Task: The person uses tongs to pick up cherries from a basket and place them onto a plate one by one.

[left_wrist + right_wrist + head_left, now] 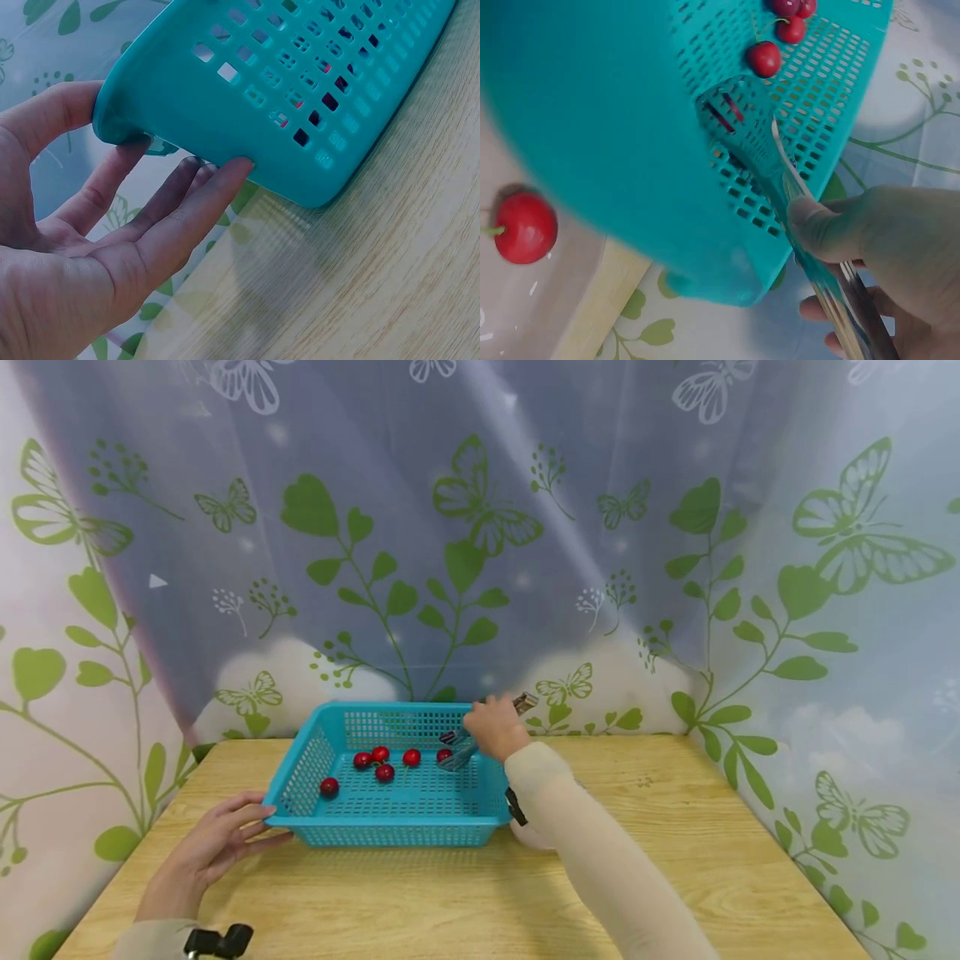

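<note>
With the left grip (213,845) holding the basket's (390,821) corner to steady it, the tongs (461,757), apparently about a cherry (443,754) inside, though contact is hidden, want only a gentle squeeze from the right grip (495,727) clasping them.

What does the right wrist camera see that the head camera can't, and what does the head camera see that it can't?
Only the right wrist view: a lone cherry outside the basket, in a pale container; the head view shows just part of that container.

Only the head view: the left hand, holding the basket's rim.

Both: the blue basket, cherries inside it, and the right hand gripping metal tongs.
</note>
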A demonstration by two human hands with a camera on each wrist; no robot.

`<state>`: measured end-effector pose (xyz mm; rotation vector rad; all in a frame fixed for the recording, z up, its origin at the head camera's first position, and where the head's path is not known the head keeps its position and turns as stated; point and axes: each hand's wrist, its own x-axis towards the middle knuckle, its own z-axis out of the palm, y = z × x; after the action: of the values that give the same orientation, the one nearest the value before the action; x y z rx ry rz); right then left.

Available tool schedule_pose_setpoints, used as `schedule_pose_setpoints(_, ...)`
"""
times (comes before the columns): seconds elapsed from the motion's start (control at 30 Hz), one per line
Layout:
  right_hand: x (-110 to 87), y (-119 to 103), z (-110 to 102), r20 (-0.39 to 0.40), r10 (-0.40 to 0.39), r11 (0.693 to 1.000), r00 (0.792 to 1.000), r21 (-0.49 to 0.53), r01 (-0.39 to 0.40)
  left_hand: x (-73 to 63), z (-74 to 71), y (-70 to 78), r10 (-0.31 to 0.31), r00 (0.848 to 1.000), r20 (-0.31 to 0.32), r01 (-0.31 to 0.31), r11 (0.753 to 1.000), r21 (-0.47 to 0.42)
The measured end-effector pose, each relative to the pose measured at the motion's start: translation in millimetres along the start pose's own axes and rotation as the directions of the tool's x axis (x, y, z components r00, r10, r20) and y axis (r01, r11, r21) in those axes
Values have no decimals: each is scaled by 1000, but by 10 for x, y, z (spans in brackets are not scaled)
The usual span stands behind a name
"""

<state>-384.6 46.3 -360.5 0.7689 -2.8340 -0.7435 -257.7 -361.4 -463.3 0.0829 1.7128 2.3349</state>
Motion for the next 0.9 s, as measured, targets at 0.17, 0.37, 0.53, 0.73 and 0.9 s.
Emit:
schedule_pose_setpoints(0.17, 35, -38, 15, 30, 3, 1000, 1000, -14, -2, -13, -6, 10, 0, 1000, 4, 0, 1000, -7)
schedule_pose_setpoints(0.37, 83, -67, -9, 52, 14, 999, 999, -44, -11, -25, 0, 1, -8, 1000, -8, 8, 1000, 4)
schedule_pose_setpoints(0.53, 132, -91, -60, 60, 14, 1000, 998, -28, -12, -14, 3, -11, -11, 1000, -7, 11, 1000, 5)
schedule_pose_setpoints(0.73, 175, -112, -100, 63, 33, 999, 997, -18, -32, 0, -8, -10, 8, 1000, 19, -8, 1000, -3)
schedule_pose_setpoints(0.9, 212, -133, -90, 78, 42, 999, 996, -22, -40, 2, -15, -9, 22, 999, 50, -22, 1000, -6)
